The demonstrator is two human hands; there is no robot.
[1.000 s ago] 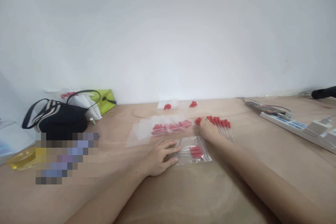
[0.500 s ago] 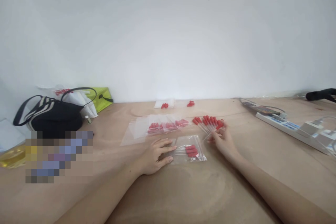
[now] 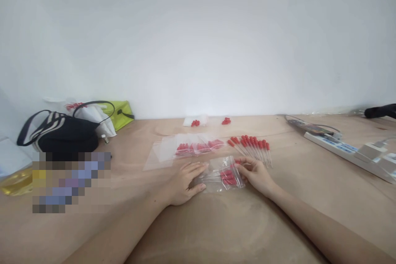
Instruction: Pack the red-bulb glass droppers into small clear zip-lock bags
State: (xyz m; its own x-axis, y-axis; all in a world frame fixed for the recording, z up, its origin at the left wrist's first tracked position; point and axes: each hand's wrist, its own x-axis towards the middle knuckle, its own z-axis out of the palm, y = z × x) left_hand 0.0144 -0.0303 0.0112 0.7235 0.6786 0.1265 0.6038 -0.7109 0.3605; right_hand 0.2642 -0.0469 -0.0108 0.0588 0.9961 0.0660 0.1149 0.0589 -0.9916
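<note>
A clear zip bag (image 3: 216,187) lies in front of me with several red-bulbed droppers (image 3: 228,181) inside, bulbs toward its right end. My left hand (image 3: 185,183) rests on the bag's left part, its fingers stretched and its thumb apart. At the bag's right opening, my right hand (image 3: 255,173) pinches a dropper by its red bulb (image 3: 237,161); the dropper's stem appears to lie inside the bag. Just behind my right hand, several loose droppers (image 3: 251,143) are fanned out on the table.
Overlapping clear bags (image 3: 161,152) with red bulbs lie behind my left hand. Two small groups of red bulbs (image 3: 195,123) sit near the wall. At the right are a power strip (image 3: 334,146) and a phone (image 3: 312,128); at the left, a black bag (image 3: 66,136).
My right hand has moved left and toward me from the fanned droppers to the bag's opening, bringing one dropper along. My left hand has stayed on the bag.
</note>
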